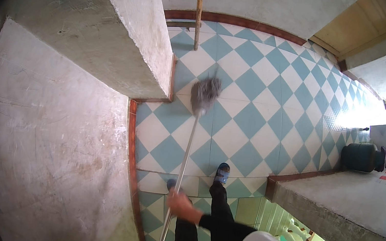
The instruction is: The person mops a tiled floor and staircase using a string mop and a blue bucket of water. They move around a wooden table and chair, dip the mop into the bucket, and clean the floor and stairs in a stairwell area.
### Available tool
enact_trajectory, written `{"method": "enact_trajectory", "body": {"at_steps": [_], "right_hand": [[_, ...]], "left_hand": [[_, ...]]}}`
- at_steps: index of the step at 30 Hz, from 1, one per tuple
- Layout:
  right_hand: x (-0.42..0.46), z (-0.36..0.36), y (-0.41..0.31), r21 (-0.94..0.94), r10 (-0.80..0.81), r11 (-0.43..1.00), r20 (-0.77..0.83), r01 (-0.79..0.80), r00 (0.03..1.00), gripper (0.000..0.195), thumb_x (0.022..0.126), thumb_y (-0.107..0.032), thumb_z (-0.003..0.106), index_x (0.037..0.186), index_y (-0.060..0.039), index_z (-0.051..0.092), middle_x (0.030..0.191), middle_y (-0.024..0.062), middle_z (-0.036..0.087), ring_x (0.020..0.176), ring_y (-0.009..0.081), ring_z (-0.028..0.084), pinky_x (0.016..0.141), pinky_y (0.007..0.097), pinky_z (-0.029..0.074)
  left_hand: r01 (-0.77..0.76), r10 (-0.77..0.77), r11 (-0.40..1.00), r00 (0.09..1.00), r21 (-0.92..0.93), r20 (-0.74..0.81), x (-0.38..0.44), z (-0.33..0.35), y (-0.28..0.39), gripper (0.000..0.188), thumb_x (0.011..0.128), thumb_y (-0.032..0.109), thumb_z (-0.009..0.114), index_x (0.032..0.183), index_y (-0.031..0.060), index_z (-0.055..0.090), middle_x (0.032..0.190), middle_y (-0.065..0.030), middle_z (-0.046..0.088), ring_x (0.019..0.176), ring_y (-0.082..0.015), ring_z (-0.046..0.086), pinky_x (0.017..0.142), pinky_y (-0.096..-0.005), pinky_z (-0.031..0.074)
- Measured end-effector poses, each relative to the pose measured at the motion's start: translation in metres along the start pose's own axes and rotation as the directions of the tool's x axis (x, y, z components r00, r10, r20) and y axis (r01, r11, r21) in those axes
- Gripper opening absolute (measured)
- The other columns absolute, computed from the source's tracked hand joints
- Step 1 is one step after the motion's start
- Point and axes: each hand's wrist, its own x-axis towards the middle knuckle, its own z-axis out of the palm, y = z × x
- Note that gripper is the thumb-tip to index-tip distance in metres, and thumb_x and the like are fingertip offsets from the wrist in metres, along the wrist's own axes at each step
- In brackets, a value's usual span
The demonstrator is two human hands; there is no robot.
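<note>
A mop with a grey string head [205,92] rests on the blue-green and white tiled floor [245,81], near the corner of a jutting wall. Its metal handle [187,149] slants down past my feet to the bottom of the picture. My right hand [184,206], in a black sleeve and slightly blurred, is closed around the handle above my left leg. My left hand is out of view. A blue sandal [222,173] shows on my right foot; the other foot is partly hidden behind the handle and my hand.
A wooden ladder [198,17] stands at the far wall. Rough plaster walls [60,116] with red-brown skirting [134,138] line the left. To the right are a dark green gas cylinder [358,156], a low concrete wall [337,201] and, lower down, stair balusters [295,235].
</note>
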Motion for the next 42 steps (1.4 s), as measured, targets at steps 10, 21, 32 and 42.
{"method": "enact_trajectory", "body": {"at_steps": [10, 21, 32, 42], "right_hand": [[-0.071, -0.028, -0.038, 0.406, -0.145, 0.900, -0.069, 0.161, 0.987, 0.016, 0.070, -0.024, 0.061, 0.069, -0.0153, 0.047, 0.074, 0.0025, 0.045, 0.079, 0.0212, 0.048, 0.056, 0.0381, 0.040], [0.006, -0.122, 0.351, -0.328, 0.148, 0.919, -0.224, -0.217, 0.963, 0.004, 0.072, -0.016, 0.056, 0.071, -0.0117, 0.055, 0.081, 0.0059, 0.053, 0.074, 0.0194, 0.055, 0.053, 0.0325, 0.046], [-0.092, -0.010, 0.078, 0.196, 0.085, 0.980, -0.242, -0.037, 0.967, 0.008, 0.063, -0.010, 0.055, 0.064, -0.0085, 0.047, 0.068, 0.0081, 0.045, 0.065, 0.0250, 0.047, 0.055, 0.0338, 0.043], [-0.127, -0.086, 0.018, 0.720, 0.025, 0.685, -0.178, 0.113, 0.984, 0.021, 0.077, -0.028, 0.059, 0.077, -0.0099, 0.047, 0.082, 0.0054, 0.046, 0.086, 0.0223, 0.049, 0.062, 0.0337, 0.045]], "left_hand": [[0.079, -0.050, 0.993, 0.950, 0.085, -0.307, -0.052, 0.013, -0.031, 0.027, 0.094, 0.031, 0.041, 0.105, 0.0086, 0.051, 0.065, 0.0010, 0.049, 0.054, -0.0094, 0.045, 0.047, -0.0235, 0.037], [0.345, -0.052, 0.896, 0.705, -0.278, 0.707, 0.153, 0.224, 0.151, 0.042, 0.091, 0.045, 0.044, 0.081, 0.0049, 0.052, 0.056, 0.0029, 0.034, 0.039, -0.0069, 0.027, 0.037, -0.0208, 0.026], [0.247, -0.245, 0.968, 0.967, -0.030, 0.067, 0.016, 0.120, 0.034, 0.049, 0.090, 0.051, 0.038, 0.070, 0.0079, 0.052, 0.049, 0.0024, 0.035, 0.036, -0.0093, 0.031, 0.033, -0.0221, 0.024], [0.268, 0.006, 0.834, 0.869, 0.482, -0.494, -0.045, 0.147, 0.050, 0.039, 0.091, 0.039, 0.044, 0.068, 0.0083, 0.054, 0.050, 0.0010, 0.042, 0.037, -0.0113, 0.035, 0.034, -0.0237, 0.028]]}}
